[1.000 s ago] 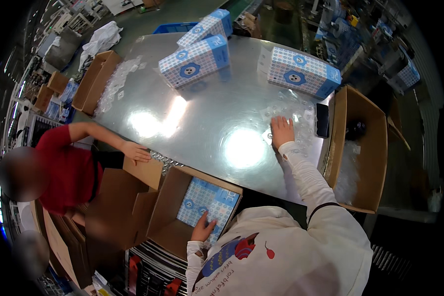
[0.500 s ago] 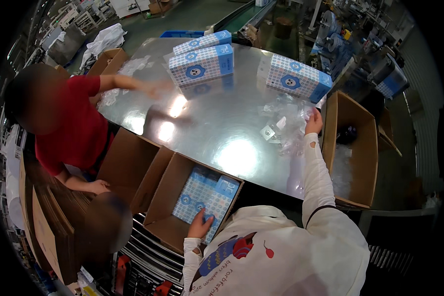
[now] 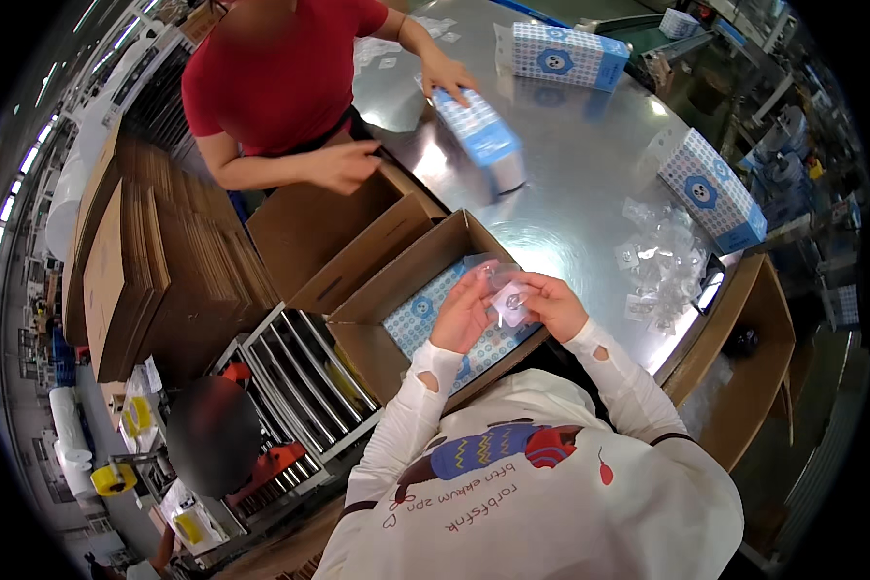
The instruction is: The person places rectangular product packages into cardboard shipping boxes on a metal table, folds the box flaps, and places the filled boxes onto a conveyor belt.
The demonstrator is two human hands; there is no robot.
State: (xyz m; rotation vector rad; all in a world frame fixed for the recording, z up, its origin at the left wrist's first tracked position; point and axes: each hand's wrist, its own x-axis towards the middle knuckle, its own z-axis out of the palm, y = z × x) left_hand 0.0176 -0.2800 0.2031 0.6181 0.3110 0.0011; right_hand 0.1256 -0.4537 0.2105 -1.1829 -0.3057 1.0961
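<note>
While a small clear plastic packet (image 3: 508,298) with a round piece inside sits above the open cardboard carton (image 3: 377,338), the left hand (image 3: 464,314) and the right hand (image 3: 551,304) both pinch it between fingertips, one at each side. Below them, blue patterned boxes (image 3: 425,314) lie packed in that carton, which stands against the edge of the shiny metal table (image 3: 570,174). Farther out, a heap of similar clear packets (image 3: 662,261) lies on the table near another blue patterned box (image 3: 710,188), and a co-worker in red presses a hand (image 3: 445,72) on a further box (image 3: 478,130).
</note>
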